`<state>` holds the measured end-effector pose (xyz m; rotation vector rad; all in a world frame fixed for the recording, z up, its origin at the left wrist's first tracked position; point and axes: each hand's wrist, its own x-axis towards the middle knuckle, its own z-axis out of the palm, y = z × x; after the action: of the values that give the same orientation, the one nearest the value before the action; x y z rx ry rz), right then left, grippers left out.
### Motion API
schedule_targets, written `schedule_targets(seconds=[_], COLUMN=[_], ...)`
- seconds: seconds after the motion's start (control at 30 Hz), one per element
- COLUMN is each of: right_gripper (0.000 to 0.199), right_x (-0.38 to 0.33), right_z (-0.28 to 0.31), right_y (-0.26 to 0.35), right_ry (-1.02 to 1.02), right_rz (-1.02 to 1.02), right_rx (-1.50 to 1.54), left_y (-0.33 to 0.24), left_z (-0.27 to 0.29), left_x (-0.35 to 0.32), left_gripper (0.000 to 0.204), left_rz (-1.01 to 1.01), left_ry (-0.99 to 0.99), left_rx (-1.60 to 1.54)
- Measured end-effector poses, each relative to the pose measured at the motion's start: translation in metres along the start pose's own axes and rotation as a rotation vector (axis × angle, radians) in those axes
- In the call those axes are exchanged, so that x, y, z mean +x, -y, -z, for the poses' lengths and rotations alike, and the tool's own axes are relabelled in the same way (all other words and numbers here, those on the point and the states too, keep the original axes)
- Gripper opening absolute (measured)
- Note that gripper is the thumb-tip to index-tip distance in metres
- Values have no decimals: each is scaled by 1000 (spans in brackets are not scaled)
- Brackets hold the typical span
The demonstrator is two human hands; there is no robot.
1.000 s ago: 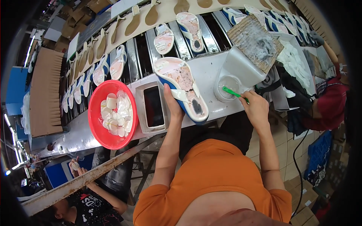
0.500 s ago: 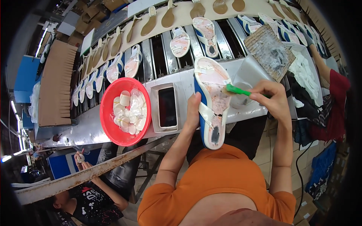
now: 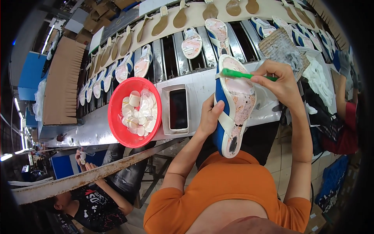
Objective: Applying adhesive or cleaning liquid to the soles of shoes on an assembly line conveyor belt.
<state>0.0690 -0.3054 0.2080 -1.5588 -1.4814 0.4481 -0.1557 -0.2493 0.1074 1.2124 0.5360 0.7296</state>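
My left hand (image 3: 210, 117) grips a sandal bottom (image 3: 238, 102) by its left side, thumb on the blue edge and white strap. Its pale underside, with pinkish printed patches and a dark spot at the narrow end, faces up. In my right hand (image 3: 276, 79), closed in a pinch, is a brush with a green handle (image 3: 249, 75). The brush's tip lies over the wide upper end of the sandal, at its left edge. A translucent container, partly hidden, stands behind my right hand.
A red bowl (image 3: 113, 120) holds several white round pieces. Beside it, a white box (image 3: 165, 102) contains a black phone (image 3: 178, 109). Sandals and brown soles line the metal roller conveyor (image 3: 174, 64). A smeared cardboard piece (image 3: 278, 46) lies right. Other people sit left and stand right.
The brush has moved from the sandal's middle up to its wide end. The sandal has shifted right and tilted, and the whole view has moved slightly.
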Motion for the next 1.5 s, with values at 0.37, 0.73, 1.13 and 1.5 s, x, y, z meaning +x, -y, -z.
schedule_targets(seconds=[0.37, 0.73, 1.13, 1.5], right_gripper=[14, 11, 10, 11], right_x=[-25, -58, -45, -59], right_z=[12, -18, -27, -8], right_y=[11, 25, 34, 27], right_ry=[196, -76, 67, 229], right_rz=[207, 85, 85, 138], right_rx=[-235, -180, 33, -202], left_y=[14, 23, 17, 16], left_z=[5, 2, -2, 6], left_x=[0, 2, 13, 20], left_gripper=[60, 63, 67, 63], left_rz=[32, 14, 4, -27], left_ry=[-87, -196, -159, -204], left_rx=[-122, -275, -288, -272])
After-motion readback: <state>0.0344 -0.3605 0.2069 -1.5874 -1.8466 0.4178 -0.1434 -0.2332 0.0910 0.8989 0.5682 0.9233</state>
